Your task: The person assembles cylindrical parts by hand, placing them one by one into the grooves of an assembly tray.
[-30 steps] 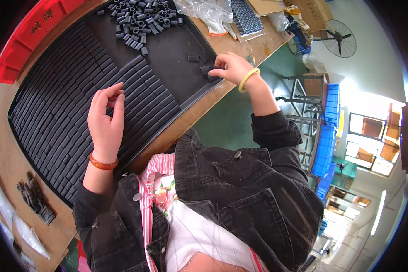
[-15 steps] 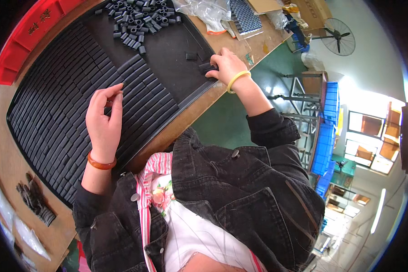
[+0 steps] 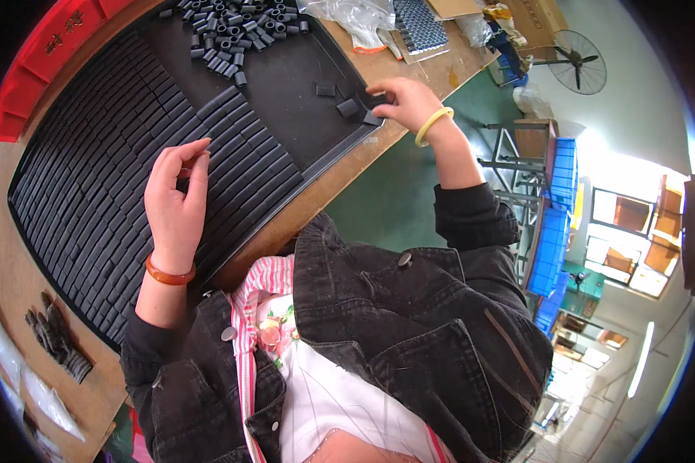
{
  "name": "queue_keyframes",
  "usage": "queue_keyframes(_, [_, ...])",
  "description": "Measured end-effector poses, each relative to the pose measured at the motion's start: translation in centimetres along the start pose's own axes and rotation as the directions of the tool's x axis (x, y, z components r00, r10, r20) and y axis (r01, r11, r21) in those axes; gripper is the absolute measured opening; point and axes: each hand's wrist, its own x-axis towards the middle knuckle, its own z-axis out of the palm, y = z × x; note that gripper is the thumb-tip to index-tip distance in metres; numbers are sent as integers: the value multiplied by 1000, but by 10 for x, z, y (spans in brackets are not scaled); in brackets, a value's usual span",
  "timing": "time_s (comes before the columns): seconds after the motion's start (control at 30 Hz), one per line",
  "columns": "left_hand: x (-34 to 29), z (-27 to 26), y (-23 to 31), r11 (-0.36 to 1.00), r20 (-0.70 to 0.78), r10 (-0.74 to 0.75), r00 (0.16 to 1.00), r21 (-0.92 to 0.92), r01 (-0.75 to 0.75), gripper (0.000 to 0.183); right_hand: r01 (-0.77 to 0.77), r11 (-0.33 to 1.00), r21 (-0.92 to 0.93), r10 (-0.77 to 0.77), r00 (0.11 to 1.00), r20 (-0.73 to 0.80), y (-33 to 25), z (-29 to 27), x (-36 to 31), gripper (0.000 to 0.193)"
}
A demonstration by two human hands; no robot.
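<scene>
Short black tubes lie in packed rows (image 3: 108,185) across the left and middle of a black tray (image 3: 286,100). Over these rows hovers my left hand (image 3: 176,193), its thumb and forefinger tips brought together with nothing visible between them. My right hand (image 3: 409,106) is at the tray's right corner, thumb and fingers apart. Just beside its thumb sits one black tube (image 3: 373,119), partly covered. A second tube (image 3: 347,108) lies left of that, and a third tube (image 3: 326,89) farther off on the tray floor. A loose heap of tubes (image 3: 235,38) fills the far end.
A red plastic bin (image 3: 42,69) borders the tray at far left. Dark gloves (image 3: 58,339) rest on the wooden table (image 3: 8,270). Clear bags (image 3: 355,19) and a sheet of small blue-grey parts (image 3: 419,31) are beyond the tray. A fan (image 3: 578,62) stands at far right.
My right hand has drawn back to the right, off the tubes it was holding at the tray's corner, and its fingers have spread. My left hand has hardly moved.
</scene>
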Motion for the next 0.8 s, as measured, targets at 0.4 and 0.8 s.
queue_keyframes(0.4, [1, -1, 4, 1000, 6, 2, 1000, -12, -2, 14, 31, 948, -317, 52, 967, 250, -16, 12, 3, 32])
queue_keyframes(0.8, [1, -2, 2, 1000, 60, -20, 998, -3, 20, 16, 82, 996, -44, -83, 996, -27, -10, 50, 5, 36])
